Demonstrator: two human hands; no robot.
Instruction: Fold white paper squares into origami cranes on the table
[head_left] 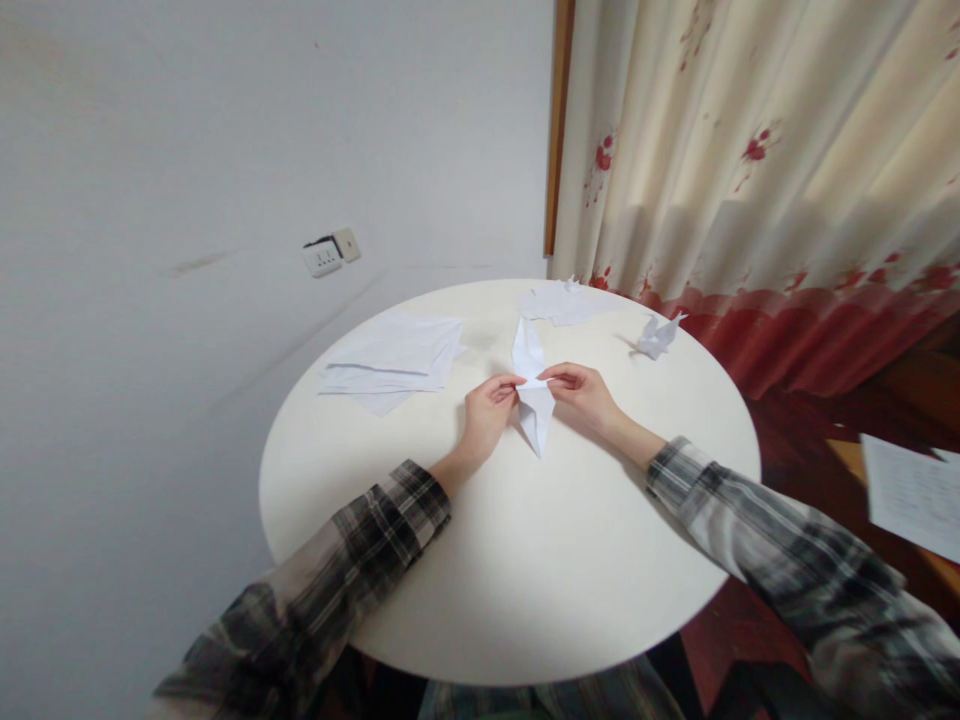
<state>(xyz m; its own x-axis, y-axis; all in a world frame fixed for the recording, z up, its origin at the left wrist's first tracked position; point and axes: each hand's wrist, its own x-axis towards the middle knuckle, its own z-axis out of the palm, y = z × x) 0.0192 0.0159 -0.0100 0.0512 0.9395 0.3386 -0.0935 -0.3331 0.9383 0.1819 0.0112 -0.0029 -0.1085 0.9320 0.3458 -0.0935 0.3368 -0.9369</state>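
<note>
Between my two hands is a white folded paper, long and narrow, with pointed ends toward and away from me. My left hand pinches its left side near the middle, thumb and fingers closed together. On the opposite edge, my right hand pinches the paper the same way. Creased flaps show above and below the fingers. A finished-looking folded paper crane stands to the right of my right hand, apart from it.
A stack of white paper sheets lies on the left of the round white table. More paper sits at the far edge, with a small folded piece on it. A wall socket, a patterned curtain and printed sheets surround the table.
</note>
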